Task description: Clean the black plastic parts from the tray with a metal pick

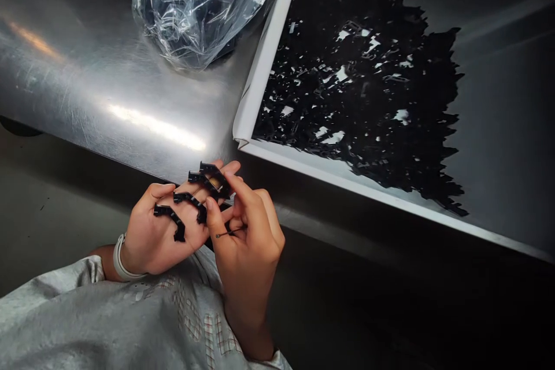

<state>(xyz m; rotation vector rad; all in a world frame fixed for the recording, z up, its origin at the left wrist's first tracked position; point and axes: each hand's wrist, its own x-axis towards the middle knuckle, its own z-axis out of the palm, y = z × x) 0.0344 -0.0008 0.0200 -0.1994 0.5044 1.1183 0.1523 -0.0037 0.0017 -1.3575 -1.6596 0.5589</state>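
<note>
My left hand [167, 237] is palm up with its fingers stretched out flat. Across the palm lies a curved black plastic piece [171, 221], and a second curved black piece [191, 203] rests nearer the fingers. More black plastic pieces [210, 178] overlap on the fingers, with a small yellowish spot among them. Over these fingers is my right hand [249, 231], its index fingertip against the overlapping pieces and its thumb close to the second curved piece. A thin dark rod [229, 233] sticks out from its curled fingers; the rod's other end is hidden.
A white-rimmed tray [255, 72] to the right carries a large heap of black plastic pieces [359, 81]. Behind my hands, a clear plastic bag [186, 23] with dark contents stands on the shiny metal table [82, 81]. The table's front edge runs just beyond my left hand.
</note>
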